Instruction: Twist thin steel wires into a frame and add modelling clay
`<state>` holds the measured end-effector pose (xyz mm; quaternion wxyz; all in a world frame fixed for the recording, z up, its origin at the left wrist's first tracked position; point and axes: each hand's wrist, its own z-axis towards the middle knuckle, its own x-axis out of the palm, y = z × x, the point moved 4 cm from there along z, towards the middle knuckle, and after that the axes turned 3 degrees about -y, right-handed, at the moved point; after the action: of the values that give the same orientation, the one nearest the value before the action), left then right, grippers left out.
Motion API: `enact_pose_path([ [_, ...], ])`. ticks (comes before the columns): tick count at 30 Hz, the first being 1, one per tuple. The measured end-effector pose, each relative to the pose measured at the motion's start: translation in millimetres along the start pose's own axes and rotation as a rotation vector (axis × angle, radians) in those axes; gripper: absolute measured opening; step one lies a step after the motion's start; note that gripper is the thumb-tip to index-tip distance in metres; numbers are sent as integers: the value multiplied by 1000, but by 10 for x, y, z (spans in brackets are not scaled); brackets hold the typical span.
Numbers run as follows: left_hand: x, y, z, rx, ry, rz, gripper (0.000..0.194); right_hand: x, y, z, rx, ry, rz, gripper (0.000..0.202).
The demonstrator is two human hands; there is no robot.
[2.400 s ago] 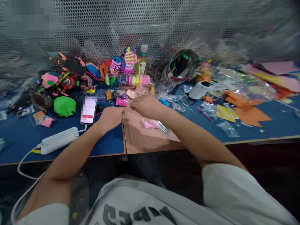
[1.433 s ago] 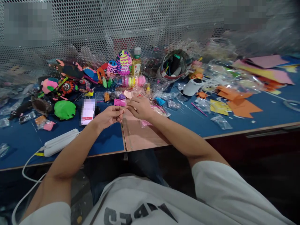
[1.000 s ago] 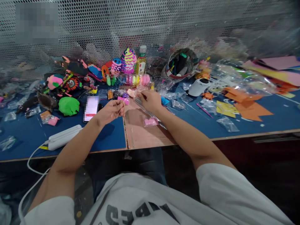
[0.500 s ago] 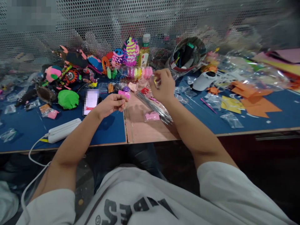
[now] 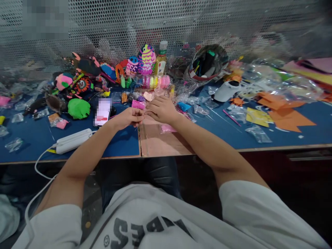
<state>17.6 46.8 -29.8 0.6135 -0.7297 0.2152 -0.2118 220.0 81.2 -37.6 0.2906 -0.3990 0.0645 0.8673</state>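
Over the front middle of the table, my left hand (image 5: 129, 117) is closed, thumb and fingers pinched together on something too small to make out. My right hand (image 5: 162, 109) comes in from the right, its fingers bent together and tips meeting the left fingertips; whatever is between them is hidden. Just behind the hands lies a bright pink packet (image 5: 138, 104), with a pale pink lump (image 5: 148, 96) beside it. A light pink packet (image 5: 167, 128) shows partly below my right wrist. The bundle of thin metal rods is mostly covered by my right hand and forearm.
A phone (image 5: 102, 111), a white power strip (image 5: 75, 141) and a green clay piece (image 5: 79, 108) lie left. Behind stand a bottle (image 5: 160, 61) and a colourful fish figure (image 5: 146, 59). Right are a basket-like container (image 5: 190, 73), a white cap (image 5: 225, 91) and orange sheets (image 5: 289, 117).
My right hand has moved left and down from beside the clear packaging to meet my left hand. The left hand stays pinched in nearly the same place.
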Motion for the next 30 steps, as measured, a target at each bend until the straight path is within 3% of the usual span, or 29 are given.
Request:
enact_pose_path([
  [4,75,8,-11,17,30,-22,29,-63,3,-28,-40,-92,-57,49],
  [8,115,4,-20,18,12,-41,33,-59,-7,-55,23,-114,-76,52],
  [14,144,8,-6,62,-75,-74,25,-38,13,-58,64,-130,-34,47],
  [18,143,53,30,33,-99,-60,25,8,39,-47,-3,-59,17,43],
  [24,144,91,66,14,-127,-50,23,61,30,-54,10,-8,-39,53],
  [30,182,110,57,-51,-129,-110,19,122,9,20,-199,102,-122,55],
])
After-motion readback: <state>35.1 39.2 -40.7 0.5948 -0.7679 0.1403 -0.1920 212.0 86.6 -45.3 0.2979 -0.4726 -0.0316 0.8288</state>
